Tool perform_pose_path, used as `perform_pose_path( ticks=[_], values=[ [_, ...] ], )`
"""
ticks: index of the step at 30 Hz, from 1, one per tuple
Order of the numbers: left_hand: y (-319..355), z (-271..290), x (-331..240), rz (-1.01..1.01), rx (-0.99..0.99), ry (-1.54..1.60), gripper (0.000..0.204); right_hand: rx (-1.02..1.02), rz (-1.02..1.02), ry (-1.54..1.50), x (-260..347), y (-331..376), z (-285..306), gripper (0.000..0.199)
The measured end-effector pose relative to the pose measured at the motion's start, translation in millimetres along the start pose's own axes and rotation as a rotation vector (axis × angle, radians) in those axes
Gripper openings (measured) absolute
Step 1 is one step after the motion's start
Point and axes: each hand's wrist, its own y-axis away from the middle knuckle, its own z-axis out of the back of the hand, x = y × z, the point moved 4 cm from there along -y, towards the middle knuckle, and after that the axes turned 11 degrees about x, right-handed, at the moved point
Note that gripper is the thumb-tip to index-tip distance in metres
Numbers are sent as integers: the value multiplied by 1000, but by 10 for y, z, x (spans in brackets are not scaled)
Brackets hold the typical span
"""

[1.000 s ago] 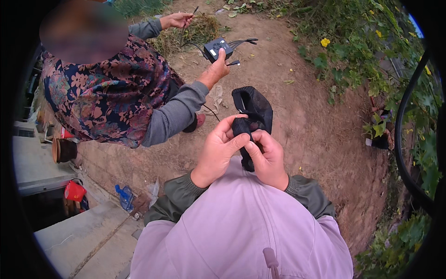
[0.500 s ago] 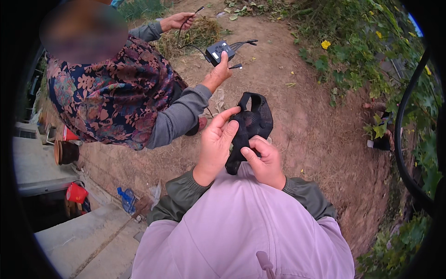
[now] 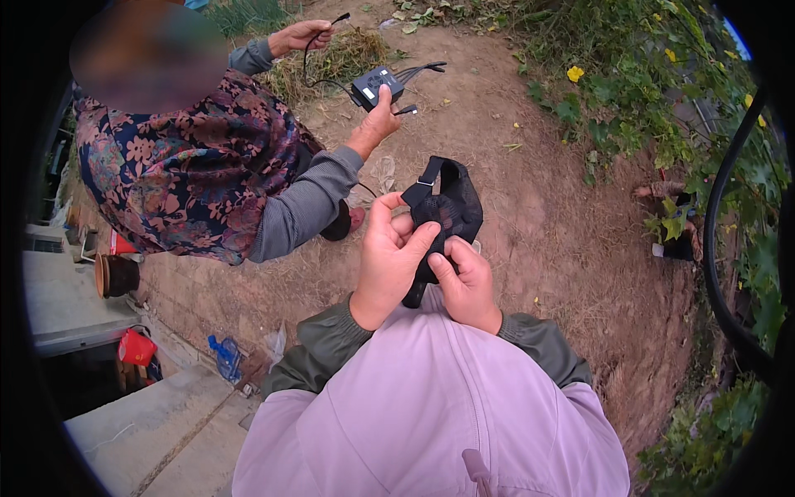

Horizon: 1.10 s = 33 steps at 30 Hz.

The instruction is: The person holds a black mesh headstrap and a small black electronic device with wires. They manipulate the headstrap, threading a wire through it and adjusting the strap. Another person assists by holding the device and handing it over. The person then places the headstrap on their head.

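Observation:
In front of my chest I hold a black, partly see-through mesh cap (image 3: 464, 207) with both hands. A strap (image 3: 428, 172) with a small buckle loops over an opening at its far end. My left hand (image 3: 385, 261) grips the cap's left side, thumb on top and fingers curled at the strap's near end. Lower down, my right hand (image 3: 469, 286) pinches the fabric between thumb and fingers. Beyond my hands, another person's hand (image 3: 377, 128) holds a small black box with a fan grille (image 3: 379, 85); several short cables come from it. That person's other hand (image 3: 302, 36) raises a cable end.
The other person, in a dark floral vest (image 3: 182, 174), stands close on my left. Leafy vines (image 3: 613, 108) line the right side. A brown pot (image 3: 116, 275), a red bucket (image 3: 137, 346) and blue plastic (image 3: 225, 356) lie near the concrete slab (image 3: 157, 431) at lower left.
My left thumb has come down onto the cap's middle, and the strap with its buckle has turned into sight. The other person's hands, box and cable have shifted slightly left.

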Motion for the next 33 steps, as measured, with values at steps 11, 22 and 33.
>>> perform_pose_path(
  ticks=[11, 22, 33],
  values=[
    [-27, -47, 250, -133, -76, -218, 25, 26, -106, -64, -164, 57, 124, 22],
    [-151, -67, 175, -82, -79, -193, 32, 89, 35, -36, -106, -124, 231, 17],
    [-369, 50, 298, -137, -95, -208, 30, 138, -193, -333, -372, -243, 247, 16]
  ],
)
